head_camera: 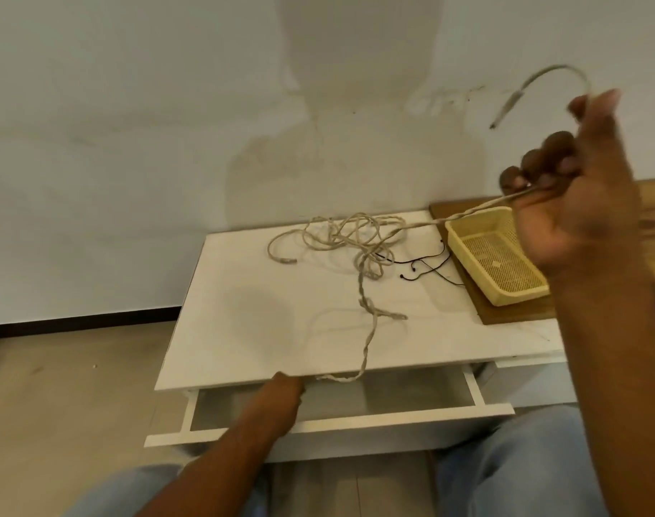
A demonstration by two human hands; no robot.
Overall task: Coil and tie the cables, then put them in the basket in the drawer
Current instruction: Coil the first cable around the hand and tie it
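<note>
Right of frame: right hand (576, 188) raised, fingers clamped round beige cable (355, 236); plug end arcing above hand, upper right. Centre: rest of beige cable in loose tangle on white tabletop (243, 330), one strand trailing to front edge, just beside left hand (285, 391). Left hand at lower centre, fingers hidden under tabletop edge; grip cannot be told. Thin black cable (424, 261) on tabletop between tangle and yellow basket (520, 294). Basket on wooden board (516, 313), right of centre. Drawer (355, 423) pulled open, lower centre.
</note>
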